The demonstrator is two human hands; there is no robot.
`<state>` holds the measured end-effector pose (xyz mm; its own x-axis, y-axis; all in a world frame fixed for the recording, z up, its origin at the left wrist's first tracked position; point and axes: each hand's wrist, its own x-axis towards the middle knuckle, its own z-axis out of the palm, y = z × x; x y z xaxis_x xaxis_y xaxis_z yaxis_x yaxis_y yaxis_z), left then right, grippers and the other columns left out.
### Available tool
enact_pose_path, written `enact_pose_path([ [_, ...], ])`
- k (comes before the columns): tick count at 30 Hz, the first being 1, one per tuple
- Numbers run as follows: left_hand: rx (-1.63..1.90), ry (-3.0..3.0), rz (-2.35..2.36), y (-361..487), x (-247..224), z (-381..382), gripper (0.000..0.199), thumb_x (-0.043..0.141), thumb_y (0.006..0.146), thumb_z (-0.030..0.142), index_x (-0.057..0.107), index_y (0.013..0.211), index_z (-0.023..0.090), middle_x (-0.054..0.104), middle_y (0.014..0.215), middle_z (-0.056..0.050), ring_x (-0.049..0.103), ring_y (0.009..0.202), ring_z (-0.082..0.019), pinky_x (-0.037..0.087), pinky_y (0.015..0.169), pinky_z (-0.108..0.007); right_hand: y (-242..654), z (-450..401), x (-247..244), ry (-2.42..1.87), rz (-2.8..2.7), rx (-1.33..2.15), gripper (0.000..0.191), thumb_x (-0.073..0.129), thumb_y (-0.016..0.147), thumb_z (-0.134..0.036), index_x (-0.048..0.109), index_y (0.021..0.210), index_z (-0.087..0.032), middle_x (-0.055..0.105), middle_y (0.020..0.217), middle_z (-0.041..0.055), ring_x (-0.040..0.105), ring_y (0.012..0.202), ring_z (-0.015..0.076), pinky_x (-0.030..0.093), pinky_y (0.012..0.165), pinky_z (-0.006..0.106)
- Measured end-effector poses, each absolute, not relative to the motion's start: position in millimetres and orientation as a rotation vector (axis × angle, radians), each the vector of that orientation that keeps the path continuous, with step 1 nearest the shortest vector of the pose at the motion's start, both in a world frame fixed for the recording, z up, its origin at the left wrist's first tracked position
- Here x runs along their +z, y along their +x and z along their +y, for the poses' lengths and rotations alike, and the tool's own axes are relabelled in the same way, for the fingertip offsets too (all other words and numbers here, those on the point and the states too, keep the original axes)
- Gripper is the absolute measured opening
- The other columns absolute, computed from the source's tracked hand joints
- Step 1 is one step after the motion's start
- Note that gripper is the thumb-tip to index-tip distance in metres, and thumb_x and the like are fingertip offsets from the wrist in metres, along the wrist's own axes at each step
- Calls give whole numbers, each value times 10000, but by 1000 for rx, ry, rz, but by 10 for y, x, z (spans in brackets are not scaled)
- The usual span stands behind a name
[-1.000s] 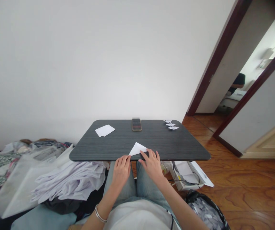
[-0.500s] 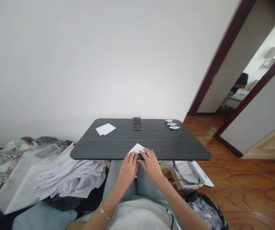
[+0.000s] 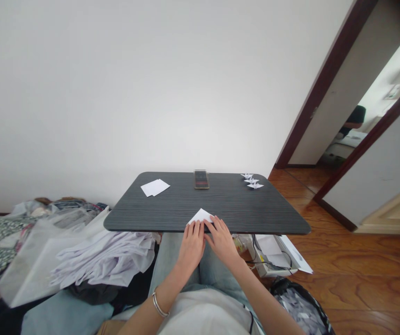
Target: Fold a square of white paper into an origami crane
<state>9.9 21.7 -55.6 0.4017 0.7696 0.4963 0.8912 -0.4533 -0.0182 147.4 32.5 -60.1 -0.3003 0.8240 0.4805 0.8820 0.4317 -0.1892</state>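
Observation:
A white piece of paper, folded to a point at the top, lies at the near edge of the dark table. My left hand rests on its lower left part, fingers stretched out and lying flat. On the lower right side, my right hand touches the paper with its fingers extended and the thumb apart, reaching toward the left fingertips. Both hands cover the paper's lower edge, so its fold there is hidden.
Flat white paper sheets lie at the table's back left. A phone-like device stands at the back middle. Folded paper cranes sit in a row at the back right. Below are piled clothes, a box with cables and a black bag.
My left hand has shifted slightly right along the paper, its fingertips now closer to the right thumb. The right hand stays nearly in place. The whole view has moved a little.

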Motion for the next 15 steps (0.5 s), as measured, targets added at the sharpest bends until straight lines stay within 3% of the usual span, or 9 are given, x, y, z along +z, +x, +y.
enact_pose_path([
  [10,-536,-2349,-1455,115,-575,206,450,382,822,135,408,1267,74,471,1288,-148,404,1187,-276,307,997,-457,1534,362,-669,-1344,-2122,-140,385,458,849,-254,487,1223,-168,497,1265,137,383,1225,279,339,983,474],
  [15,-578,-2357,-1463,73,-548,194,460,407,823,159,399,1278,89,474,1283,-134,411,1178,-269,341,982,-428,1655,447,-633,-1419,-1838,-69,291,390,865,-222,580,1075,-156,585,1098,140,525,1018,255,425,865,420],
])
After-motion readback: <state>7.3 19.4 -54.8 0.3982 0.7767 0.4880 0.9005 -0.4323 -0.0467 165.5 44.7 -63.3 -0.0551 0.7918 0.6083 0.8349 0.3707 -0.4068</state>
